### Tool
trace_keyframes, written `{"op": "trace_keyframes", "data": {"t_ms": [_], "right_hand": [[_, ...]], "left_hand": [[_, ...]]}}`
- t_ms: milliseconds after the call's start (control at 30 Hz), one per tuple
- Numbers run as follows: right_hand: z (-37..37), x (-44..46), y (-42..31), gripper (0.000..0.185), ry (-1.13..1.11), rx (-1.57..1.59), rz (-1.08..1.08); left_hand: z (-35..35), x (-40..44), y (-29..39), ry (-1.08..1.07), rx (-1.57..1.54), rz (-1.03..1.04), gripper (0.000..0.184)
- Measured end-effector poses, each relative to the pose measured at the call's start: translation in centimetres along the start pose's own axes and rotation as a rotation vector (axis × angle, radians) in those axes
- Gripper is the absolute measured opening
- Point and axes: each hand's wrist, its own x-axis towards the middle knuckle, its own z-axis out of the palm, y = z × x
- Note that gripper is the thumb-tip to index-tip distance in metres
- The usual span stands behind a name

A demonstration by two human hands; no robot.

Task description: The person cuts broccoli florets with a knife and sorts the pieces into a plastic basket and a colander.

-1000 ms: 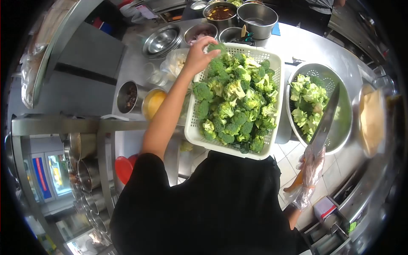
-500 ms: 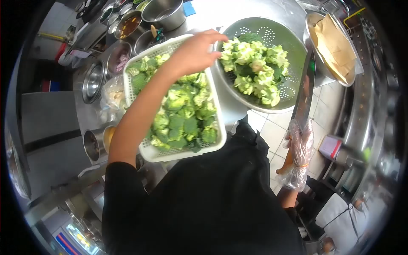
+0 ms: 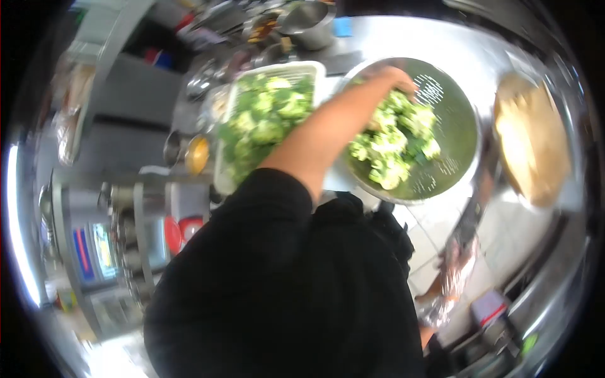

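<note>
My bare left hand (image 3: 398, 80) reaches over the far side of a large metal colander (image 3: 459, 126), at the edge of a heap of pale-green broccoli heads (image 3: 391, 142). Motion smears its fingers, so their grip does not show. My right hand (image 3: 459, 261), in a clear plastic glove banded at the wrist, is closed on a knife (image 3: 474, 208). The long blade points up and away beside the colander's right rim. Left of the colander, partly behind my left arm, stands a white plastic basket (image 3: 320, 70) full of cut broccoli florets (image 3: 268, 110).
Metal pots (image 3: 307, 25) and bowls crowd the back left of the steel counter (image 3: 403, 34). At the right sits an oval container with brown paper (image 3: 535, 138). Tiled floor (image 3: 435, 223) shows below the colander, and shelving (image 3: 135, 189) stands at the left.
My left hand has moved from above the basket and the colander's left rim to over the broccoli in the colander. The view has turned and blurred. My right hand still holds the knife.
</note>
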Motion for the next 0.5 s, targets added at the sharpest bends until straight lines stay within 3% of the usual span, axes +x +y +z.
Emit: {"op": "trace_keyframes", "data": {"t_ms": [67, 100, 167, 200, 333, 400, 433, 467, 500], "right_hand": [[-0.4, 0.5, -0.2, 0.039, -0.045, 0.005, 0.066], [-0.5, 0.8, -0.8, 0.040, -0.076, -0.002, 0.075], [-0.5, 1.2, -1.7, 0.041, -0.022, 0.164, 0.067], [-0.9, 1.8, -1.8, 0.041, -0.049, 0.146, 0.036], [-0.9, 2.1, -4.8, 0.042, -0.182, 0.079, -0.060], [-0.3, 2.0, -5.9, 0.049, -0.105, 0.141, -0.088], [-0.3, 2.2, -5.9, 0.051, -0.075, 0.159, -0.100], [-0.7, 3.5, -3.8, 0.062, -0.220, 0.172, -0.247], [-2.4, 5.7, -1.4, 0.073, -0.332, 0.168, -0.399]], "left_hand": [[-0.1, -1.6, 1.6, 0.077, 0.045, -0.140, 0.074], [-0.1, -1.5, 1.7, 0.070, 0.034, -0.077, 0.075], [2.3, -2.3, 3.3, 0.507, 0.095, -0.037, 0.076], [2.2, -3.3, 3.8, 0.604, 0.120, 0.070, 0.076], [-1.1, -10.3, 4.9, 0.807, -0.158, 0.295, 0.071], [-1.7, -12.8, 3.1, 0.996, -0.353, 0.335, 0.072], [-1.6, -16.5, 1.2, 1.038, -0.496, 0.450, 0.071], [-1.2, -19.0, -1.3, 0.994, -0.712, 0.660, 0.072], [1.7, -22.6, -6.8, 0.576, -1.400, 0.920, 0.074]]}}
